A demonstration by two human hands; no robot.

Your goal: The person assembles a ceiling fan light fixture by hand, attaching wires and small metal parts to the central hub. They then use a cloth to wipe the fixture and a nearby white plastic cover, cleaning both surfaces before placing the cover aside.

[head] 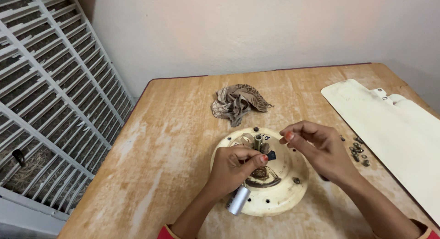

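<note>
A round cream fan motor housing lies on the wooden table, with a short metal shaft standing up at its middle. My left hand rests on the housing and pinches a small dark piece between thumb and forefinger next to the shaft. A silver cylindrical capacitor hangs below that hand over the housing's near edge. My right hand hovers over the housing's right side, fingers curled together near the shaft; whether it holds anything is hidden.
A crumpled brown patterned rag lies behind the housing. Several small screws sit to the right, beside cream fan blades along the table's right edge. A white slatted grille stands at the left.
</note>
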